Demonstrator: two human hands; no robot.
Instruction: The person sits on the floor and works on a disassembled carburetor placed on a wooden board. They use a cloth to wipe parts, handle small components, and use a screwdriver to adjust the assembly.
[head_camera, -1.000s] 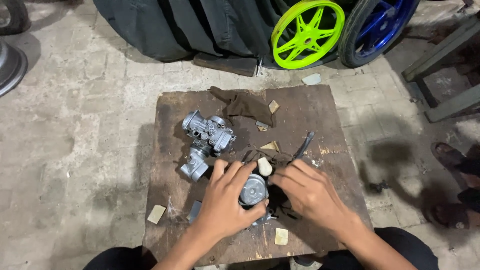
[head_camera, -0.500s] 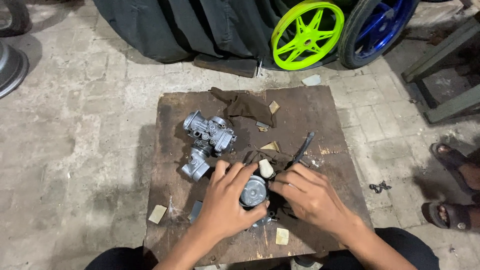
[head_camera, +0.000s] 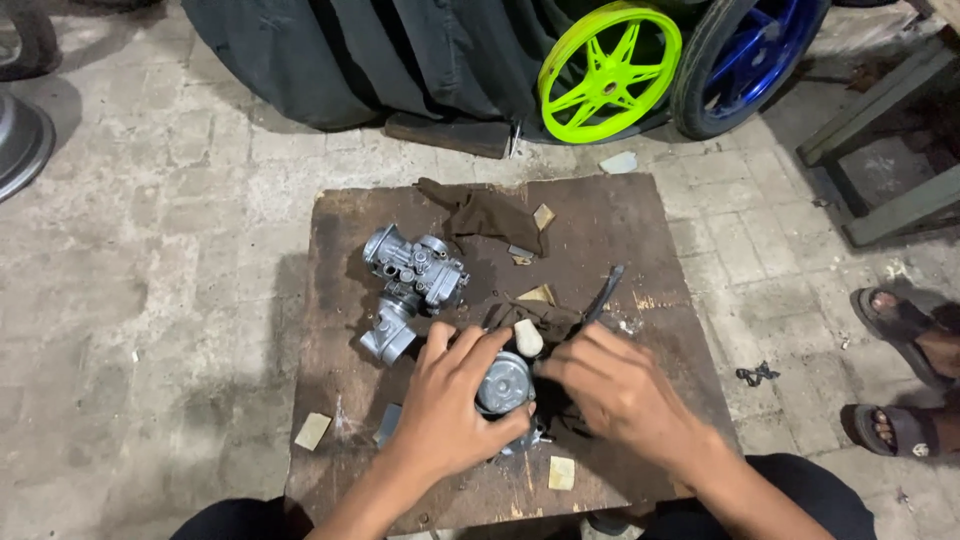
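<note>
Carburettor part (head_camera: 505, 385), round and silver, sits on the wooden board (head_camera: 640, 230) under both hands: left hand (head_camera: 450, 405) clasps it, right hand (head_camera: 615, 395) pinches at its edge. A whole carburettor (head_camera: 410, 275) lies beyond the left fingers, apparently untouched. Board edges are near; bare board shows beyond the right hand.

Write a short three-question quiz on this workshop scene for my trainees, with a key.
1. True or false: the left hand grips the round silver metal part.
2. Which lies farther from the person: A, the grey metal carburettor body, or B, the dark brown rag?
3. What colour is the spoked wheel beside the blue wheel?

Key: 1 true; 2 B; 3 neon green.
</note>
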